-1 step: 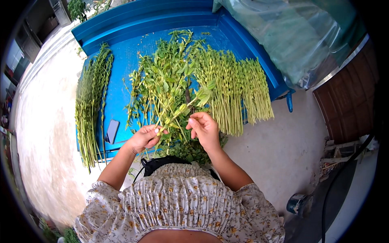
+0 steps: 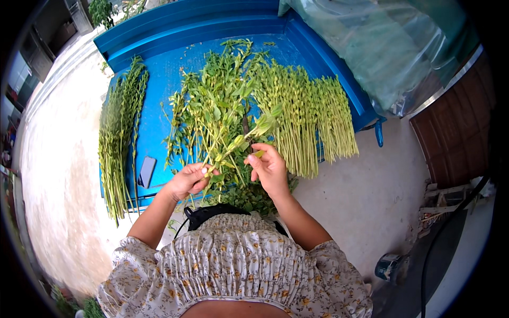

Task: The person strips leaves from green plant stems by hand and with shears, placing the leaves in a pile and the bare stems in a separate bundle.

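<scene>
While the left hand (image 2: pixel 189 180) pinches a green stalk (image 2: pixel 237 143) near its lower end, slanting far and right over the leafy heap (image 2: pixel 212 100) on the blue bed (image 2: pixel 156 124), the right hand (image 2: pixel 270 168) has a narrow grip on a yellowish leaf (image 2: pixel 259 154) just beside it. The left grip probably steadies the stalk, freeing the right. A neat row (image 2: pixel 297 116) lies right, likely kept apart from the heap. Since the earlier frame, the leaf has appeared between the right fingers; the left hand has hardly moved.

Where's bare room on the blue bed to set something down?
Bare blue bed runs between the left stalk bundle and the central leafy pile, beyond the phone; another patch borders the far wall. Crowded: the centre and right, under pile and lined-up stalks.
</scene>
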Demonstrator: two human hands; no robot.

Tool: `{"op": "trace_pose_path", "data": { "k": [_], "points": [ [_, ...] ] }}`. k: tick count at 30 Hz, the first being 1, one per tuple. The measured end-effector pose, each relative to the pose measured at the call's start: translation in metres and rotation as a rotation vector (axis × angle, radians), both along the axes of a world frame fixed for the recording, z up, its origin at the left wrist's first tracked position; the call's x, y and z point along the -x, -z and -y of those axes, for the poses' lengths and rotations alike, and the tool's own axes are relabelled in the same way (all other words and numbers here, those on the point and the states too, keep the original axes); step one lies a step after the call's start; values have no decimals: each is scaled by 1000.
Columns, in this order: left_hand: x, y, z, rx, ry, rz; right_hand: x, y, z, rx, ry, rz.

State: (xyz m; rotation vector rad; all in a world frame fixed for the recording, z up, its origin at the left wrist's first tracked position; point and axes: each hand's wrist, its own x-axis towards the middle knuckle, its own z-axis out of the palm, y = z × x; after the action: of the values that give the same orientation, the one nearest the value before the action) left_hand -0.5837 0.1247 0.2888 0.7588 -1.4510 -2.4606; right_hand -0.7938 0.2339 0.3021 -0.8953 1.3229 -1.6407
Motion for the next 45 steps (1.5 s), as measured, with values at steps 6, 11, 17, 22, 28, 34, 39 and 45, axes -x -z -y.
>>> {"op": "trace_pose_path", "data": {
  "k": [6,11,17,22,28,34,39,45],
  "points": [
    [-3,3,4,-84,30,-21,17,-26,16,206,101,166],
    [-3,4,8,-131,28,-57,32,-22,15,125,-81,333],
    [-6,8,11,-167,8,-50,31,-19,13,152,-159,598],
    [-7,9,10,-141,-5,-20,27,-23,14,189,-159,632],
    [-8,11,11,-108,7,-19,28,-21,12,216,-89,504],
    [-11,16,13,-35,-19,40,25,-27,5,174,124,204],
    [-16,24,14,22,-17,45,26,-26,1,183,155,31],
    [-22,31,15,74,-15,-33,24,-34,-4,202,111,-15]
  ]
}}
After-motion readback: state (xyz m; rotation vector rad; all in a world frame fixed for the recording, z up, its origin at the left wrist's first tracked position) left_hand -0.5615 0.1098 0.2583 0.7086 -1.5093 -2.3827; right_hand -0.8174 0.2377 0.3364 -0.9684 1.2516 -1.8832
